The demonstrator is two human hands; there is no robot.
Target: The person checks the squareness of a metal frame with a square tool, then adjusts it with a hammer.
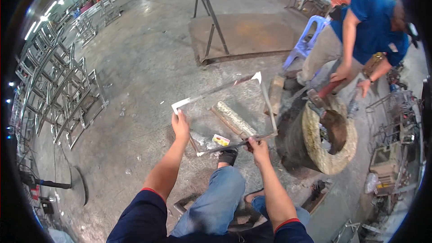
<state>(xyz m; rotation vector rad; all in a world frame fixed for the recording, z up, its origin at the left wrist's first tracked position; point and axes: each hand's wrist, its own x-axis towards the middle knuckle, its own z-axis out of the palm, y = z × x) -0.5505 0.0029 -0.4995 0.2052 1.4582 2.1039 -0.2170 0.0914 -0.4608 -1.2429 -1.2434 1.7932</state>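
A thin rectangular metal frame (211,91) with pale, bright corners is held out in front of me, tilted above the floor. My left hand (181,127) is closed around its left side, near the far left corner. My right hand (259,149) pinches its near side towards the right. Through the frame's opening I see a pale, rough bar (234,118) and a small yellow-and-red packet (221,140) on the floor. Right of the frame stands a thick hollow cylinder (310,141) with a rough yellowish rim, close to the frame's right side.
A co-worker in a blue shirt (371,18) bends over the cylinder, gripping a red-handled tool (330,89). Behind are a purple plastic chair (306,40) and a brown metal sheet (252,33). Shiny tubular frames (67,90) stand left; metal scrap (387,166) lies right.
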